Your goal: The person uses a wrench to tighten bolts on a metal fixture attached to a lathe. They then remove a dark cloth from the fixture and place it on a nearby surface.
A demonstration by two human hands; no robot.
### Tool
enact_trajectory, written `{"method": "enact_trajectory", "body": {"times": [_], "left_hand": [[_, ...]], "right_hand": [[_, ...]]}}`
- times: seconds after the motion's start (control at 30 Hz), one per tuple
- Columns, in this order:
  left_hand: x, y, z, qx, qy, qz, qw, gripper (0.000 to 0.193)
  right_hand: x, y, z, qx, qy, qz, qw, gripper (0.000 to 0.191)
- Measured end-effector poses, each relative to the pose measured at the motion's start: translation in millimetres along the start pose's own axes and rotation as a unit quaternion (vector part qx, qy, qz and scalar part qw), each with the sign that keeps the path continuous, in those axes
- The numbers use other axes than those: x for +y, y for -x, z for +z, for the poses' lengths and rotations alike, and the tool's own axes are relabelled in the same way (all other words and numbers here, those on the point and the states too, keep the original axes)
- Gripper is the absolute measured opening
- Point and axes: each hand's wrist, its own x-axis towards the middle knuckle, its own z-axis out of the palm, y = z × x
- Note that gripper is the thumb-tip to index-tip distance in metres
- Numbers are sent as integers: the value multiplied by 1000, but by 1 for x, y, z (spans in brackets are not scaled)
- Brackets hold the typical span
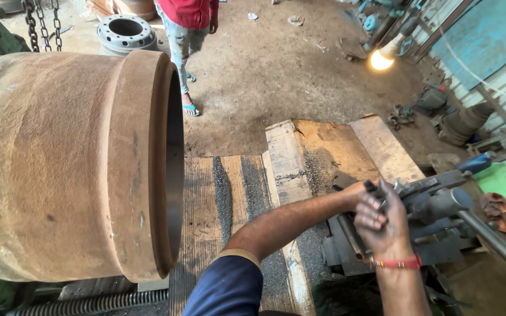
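Mostly, right hand [382, 219] hides left hand [355, 192] on the tool post [434, 202]

both hands [376, 213] on a dark metal tool post [426, 199] beside rusty drum [71, 164]

Dirt floor [276, 64] w/ wooden planks [300, 152], metal shavings [225, 193] & a wheel rim [125, 32].

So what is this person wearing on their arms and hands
The hands are bare, without gloves. The left hand comes out of a dark blue sleeve with a tan cuff band, pushed up the forearm. The right hand has a thin red thread band around its wrist, with no sleeve showing.
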Motion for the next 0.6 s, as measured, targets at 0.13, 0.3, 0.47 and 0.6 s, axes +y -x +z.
{"method": "enact_trajectory", "body": {"times": [0.13,0.3,0.47,0.6], "left_hand": [[14,17,-7,47,-475,98,873,46],[30,41,6,36,-496,131,858,50],[36,48,5,39,-448,172,876,45],[26,45,2,32,-460,170,871,47]], "right_hand": [[3,52,29,113,198,-21,973,65],[0,79,45,136,302,-69,941,84],[-4,81,26,96,268,-73,956,67],[-6,76,11,57,194,-67,977,64]]}}
